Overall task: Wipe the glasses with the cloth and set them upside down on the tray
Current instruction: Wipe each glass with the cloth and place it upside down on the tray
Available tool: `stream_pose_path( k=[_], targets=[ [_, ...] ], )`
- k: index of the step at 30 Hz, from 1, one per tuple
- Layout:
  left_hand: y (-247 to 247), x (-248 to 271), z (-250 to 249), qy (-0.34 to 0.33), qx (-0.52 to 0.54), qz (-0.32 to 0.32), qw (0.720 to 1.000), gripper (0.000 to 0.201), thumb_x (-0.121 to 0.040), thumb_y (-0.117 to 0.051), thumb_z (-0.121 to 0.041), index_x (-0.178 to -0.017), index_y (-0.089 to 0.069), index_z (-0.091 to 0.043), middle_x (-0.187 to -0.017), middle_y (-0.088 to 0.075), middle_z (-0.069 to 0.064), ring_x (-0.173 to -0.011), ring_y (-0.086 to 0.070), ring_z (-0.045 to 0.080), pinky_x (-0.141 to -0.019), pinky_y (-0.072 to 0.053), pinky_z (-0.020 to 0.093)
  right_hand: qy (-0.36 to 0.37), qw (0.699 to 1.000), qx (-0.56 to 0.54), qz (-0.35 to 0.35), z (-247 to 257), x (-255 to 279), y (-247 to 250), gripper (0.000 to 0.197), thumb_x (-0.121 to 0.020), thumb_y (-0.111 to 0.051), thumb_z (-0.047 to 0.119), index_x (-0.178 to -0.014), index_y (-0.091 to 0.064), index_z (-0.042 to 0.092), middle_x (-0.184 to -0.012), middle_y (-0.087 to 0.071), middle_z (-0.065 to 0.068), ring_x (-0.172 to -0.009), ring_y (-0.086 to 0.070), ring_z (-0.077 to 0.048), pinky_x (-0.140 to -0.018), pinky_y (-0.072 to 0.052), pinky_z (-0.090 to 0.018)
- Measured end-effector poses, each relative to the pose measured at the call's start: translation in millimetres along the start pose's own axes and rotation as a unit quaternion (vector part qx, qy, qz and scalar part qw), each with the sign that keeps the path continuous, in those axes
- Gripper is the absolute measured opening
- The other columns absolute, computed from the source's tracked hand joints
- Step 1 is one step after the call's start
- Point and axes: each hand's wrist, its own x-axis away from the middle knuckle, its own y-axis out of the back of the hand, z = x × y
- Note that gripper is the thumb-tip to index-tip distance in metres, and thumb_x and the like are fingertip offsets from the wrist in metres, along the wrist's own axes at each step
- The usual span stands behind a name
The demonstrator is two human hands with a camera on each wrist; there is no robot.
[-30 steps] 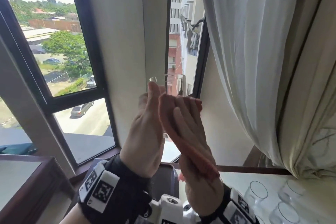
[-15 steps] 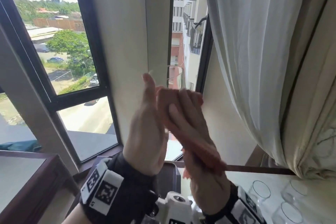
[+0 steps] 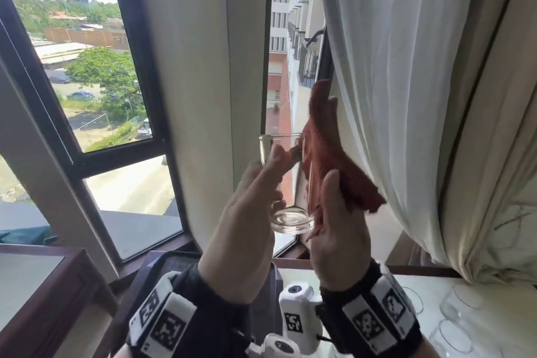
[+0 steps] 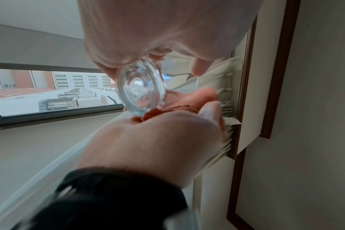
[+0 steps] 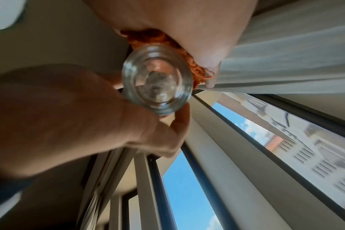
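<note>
setting: a dark-framed window [image 3: 87, 154] overlooking a street and buildings, with a white curtain [image 3: 406, 96] hanging at the right. a pale marble-patterned tabletop [image 3: 430, 293] lies below, carrying several clear empty glasses [image 3: 453, 337] at the lower right. a dark tray [image 3: 180, 264] is partly visible below the wrists, behind the left hand.

left hand [image 3: 247, 229]: fingers curled round a clear drinking glass with a thick round base [image 3: 286, 183], held upright in the air in front of the window, mouth up.

right hand [image 3: 337, 229]: presses a rust-red fringed cloth [image 3: 334, 160] against the right side of the glass; thumb extended over the cloth. the cloth's upper corner sticks up above the rim.

both hands meet at the glass.
</note>
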Motion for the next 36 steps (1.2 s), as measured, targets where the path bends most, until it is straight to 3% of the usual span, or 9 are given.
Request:
stream_pose_path(
  k=[5,8,13,18,21,24,28,31,36],
  targets=[
    [12.0,-3.9,-11.6,-0.003,0.07,-0.017,0.997,0.055,-0.109,-0.041,-0.052,-0.137,-0.056,-0.007,-0.117,-0.073,0.022,-0.12,-0.068,0.042,-0.106,-0.051,0.057,0.062,0.991,-0.053,0.107,9.1,25.7,-18.1,0.057,-0.108,-0.039,0.026,-0.151,-0.018,0.057,-0.152,-0.035,0.034,-0.14,-0.039,-0.006,-0.118,-0.033,-0.029],
    [17.3,-2.8,-10.5,-0.009,0.065,0.009,0.998,0.053,-0.101,-0.053,-0.061,-0.134,-0.055,-0.019,-0.094,-0.07,0.023,-0.09,-0.07,0.039,-0.087,-0.058,0.05,0.008,0.991,0.014,0.13,-4.5,65.4,-20.1,0.049,-0.108,-0.014,0.039,-0.143,-0.005,0.071,-0.133,-0.055,-0.025,-0.117,-0.057,-0.043,-0.104,-0.051,-0.041],
    [10.2,3.8,5.1,-0.03,0.025,0.005,0.999,0.054,-0.094,-0.051,-0.063,-0.127,-0.063,-0.022,-0.097,-0.063,0.014,-0.09,-0.055,0.031,-0.096,-0.048,0.059,0.009,0.987,0.158,-0.015,-22.4,37.1,-16.7,0.091,-0.085,-0.053,-0.018,-0.153,-0.022,0.034,-0.09,-0.063,-0.028,-0.1,-0.049,-0.024,-0.097,-0.021,0.007],
    [20.2,-6.6,1.8,-0.044,0.006,0.001,0.999,0.064,-0.099,-0.043,-0.071,-0.137,-0.06,-0.023,-0.125,-0.069,0.024,-0.118,-0.064,0.045,-0.111,-0.046,0.061,0.041,0.998,-0.019,0.048,4.7,33.4,-15.9,0.036,-0.11,-0.026,0.039,-0.131,-0.052,0.052,-0.126,-0.057,0.031,-0.114,-0.053,0.015,-0.101,-0.029,0.002],
    [30.1,-12.4,-10.0,-0.048,0.022,0.003,0.999,0.06,-0.103,-0.042,-0.069,-0.141,-0.054,-0.024,-0.115,-0.075,0.02,-0.114,-0.072,0.037,-0.105,-0.053,0.056,0.023,0.987,-0.11,0.119,3.4,58.6,-20.0,0.063,-0.1,-0.039,0.002,-0.15,-0.035,0.04,-0.152,-0.042,0.025,-0.143,-0.036,0.0,-0.119,-0.022,-0.016],
    [25.9,-11.8,-11.5,-0.043,0.042,0.001,0.998,0.06,-0.094,-0.045,-0.065,-0.137,-0.053,-0.024,-0.081,-0.068,0.013,-0.078,-0.072,0.026,-0.075,-0.062,0.039,-0.057,0.99,-0.033,0.129,-11.1,71.0,-18.9,0.053,-0.111,-0.016,0.008,-0.157,-0.002,0.03,-0.104,-0.071,0.005,-0.109,-0.049,-0.02,-0.096,-0.02,0.009],
    [10.6,-3.5,-7.7,-0.022,0.047,-0.009,0.999,0.057,-0.095,-0.05,-0.067,-0.128,-0.06,-0.023,-0.082,-0.064,0.011,-0.08,-0.061,0.03,-0.083,-0.054,0.05,-0.027,0.999,-0.032,0.027,-8.6,27.3,-15.1,0.049,-0.109,-0.031,0.032,-0.155,-0.019,0.044,-0.102,-0.063,-0.015,-0.105,-0.054,-0.023,-0.103,-0.027,-0.001],
    [9.4,-6.0,-2.8,-0.012,0.058,-0.019,0.998,0.063,-0.092,-0.049,-0.07,-0.131,-0.064,-0.024,-0.103,-0.062,0.025,-0.093,-0.054,0.035,-0.104,-0.049,0.052,-0.139,0.973,-0.175,0.065,9.2,4.2,-13.8,0.031,-0.101,-0.038,0.057,-0.129,-0.049,0.068,-0.14,-0.051,0.027,-0.14,-0.045,-0.019,-0.114,-0.03,-0.013],
    [23.2,-10.8,-23.1,0.036,0.043,0.02,0.998,0.067,-0.091,-0.051,-0.074,-0.125,-0.069,-0.019,-0.119,-0.077,0.016,-0.115,-0.072,0.033,-0.11,-0.048,0.056,-0.127,0.938,-0.293,0.136,20.2,29.1,-5.0,0.042,-0.099,-0.05,0.024,-0.139,-0.06,0.019,-0.155,-0.045,0.004,-0.139,-0.046,-0.033,-0.115,-0.031,-0.051]
  ],
)
